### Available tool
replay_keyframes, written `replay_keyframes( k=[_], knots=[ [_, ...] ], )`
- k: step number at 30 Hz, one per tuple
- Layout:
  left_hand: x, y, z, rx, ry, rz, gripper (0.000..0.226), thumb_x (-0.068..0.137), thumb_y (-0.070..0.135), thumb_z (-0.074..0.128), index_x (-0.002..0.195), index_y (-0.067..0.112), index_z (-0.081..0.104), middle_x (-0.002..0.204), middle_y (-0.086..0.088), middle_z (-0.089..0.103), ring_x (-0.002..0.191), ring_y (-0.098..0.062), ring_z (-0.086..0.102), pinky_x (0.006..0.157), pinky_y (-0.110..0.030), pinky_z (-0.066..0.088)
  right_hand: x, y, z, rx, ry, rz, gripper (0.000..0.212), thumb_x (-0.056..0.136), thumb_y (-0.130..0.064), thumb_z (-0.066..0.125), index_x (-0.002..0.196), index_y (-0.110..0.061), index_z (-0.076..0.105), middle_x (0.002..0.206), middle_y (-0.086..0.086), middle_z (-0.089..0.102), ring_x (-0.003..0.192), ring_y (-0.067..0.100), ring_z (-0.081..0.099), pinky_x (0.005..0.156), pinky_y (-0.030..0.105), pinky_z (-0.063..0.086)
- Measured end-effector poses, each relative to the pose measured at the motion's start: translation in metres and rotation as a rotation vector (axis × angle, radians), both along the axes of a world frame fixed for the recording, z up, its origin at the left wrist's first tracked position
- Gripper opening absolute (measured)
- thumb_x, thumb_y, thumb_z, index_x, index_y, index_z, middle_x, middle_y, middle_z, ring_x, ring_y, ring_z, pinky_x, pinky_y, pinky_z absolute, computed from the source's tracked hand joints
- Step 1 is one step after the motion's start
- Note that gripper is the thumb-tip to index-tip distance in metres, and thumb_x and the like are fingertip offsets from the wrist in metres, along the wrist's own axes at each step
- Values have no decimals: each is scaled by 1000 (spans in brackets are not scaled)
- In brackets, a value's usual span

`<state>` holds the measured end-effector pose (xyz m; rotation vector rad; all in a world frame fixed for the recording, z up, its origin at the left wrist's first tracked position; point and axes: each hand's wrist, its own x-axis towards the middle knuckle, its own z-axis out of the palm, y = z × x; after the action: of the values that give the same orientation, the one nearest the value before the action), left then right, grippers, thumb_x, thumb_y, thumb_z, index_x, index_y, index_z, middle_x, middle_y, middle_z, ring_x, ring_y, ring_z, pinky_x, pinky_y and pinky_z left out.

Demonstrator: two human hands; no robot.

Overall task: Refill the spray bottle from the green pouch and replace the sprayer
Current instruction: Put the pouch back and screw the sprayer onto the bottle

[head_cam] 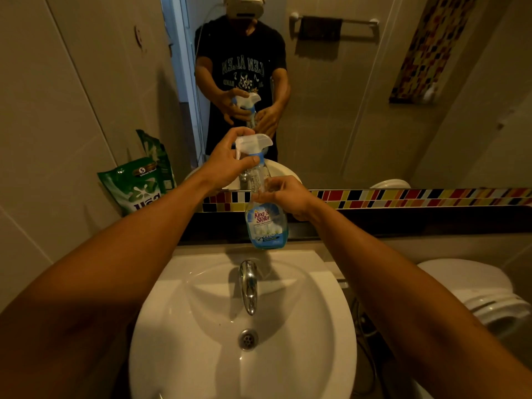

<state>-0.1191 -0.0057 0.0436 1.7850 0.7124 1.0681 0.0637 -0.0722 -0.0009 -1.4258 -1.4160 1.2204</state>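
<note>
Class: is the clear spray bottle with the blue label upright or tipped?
Upright: spray bottle stands vertical, white sprayer on top.

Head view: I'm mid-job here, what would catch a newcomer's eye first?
The spray bottle, held above the sink at centre: the left hand grips the sprayer on top, the right hand holds the neck. Next, the green pouch leaning against the left wall, and the mirror behind, reflecting the person.

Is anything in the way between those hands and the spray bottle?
Nothing visible. The left hand already grips the sprayer, and the right hand holds the spray bottle by its neck.
</note>
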Motion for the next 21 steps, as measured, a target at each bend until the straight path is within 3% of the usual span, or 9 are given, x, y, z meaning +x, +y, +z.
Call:
replay_keyframes(
  k=[5,10,15,18,21],
  knots=[
    [2,-4,-1,46,-43,27,59,81,18,82,130,20,49,123,-2,57,98,-12,67,73,-18,56,-3,1,0,11,-5,0,31,88,-13,83,111,5,71,98,12,80,88,24,79,75,33,65],
    [2,-1,-1,52,-78,49,56,79,9,82,126,17,53,126,-10,56,103,-23,66,73,-21,57,-2,0,2,23,-14,16,32,89,-15,82,112,3,71,105,15,79,95,28,79,83,40,66],
    [-2,0,1,10,-93,-7,54,77,7,84,122,20,57,121,-7,58,92,-14,73,71,-22,59,4,-3,5,2,-27,81,32,89,-18,82,114,0,71,107,12,79,95,25,79,75,32,64],
    [-4,1,1,-7,-88,-47,52,76,11,85,118,24,59,119,-4,59,93,-16,73,72,-24,59,9,-3,4,-14,-46,108,34,88,-19,82,115,-1,72,110,13,79,101,28,77,81,38,63],
    [-6,0,1,-1,-65,-76,51,73,21,88,115,31,61,117,-2,62,95,-16,72,74,-26,59,12,-5,2,-40,-50,139,28,89,-20,81,111,-5,74,107,10,80,100,27,78,77,36,62]
  ],
)
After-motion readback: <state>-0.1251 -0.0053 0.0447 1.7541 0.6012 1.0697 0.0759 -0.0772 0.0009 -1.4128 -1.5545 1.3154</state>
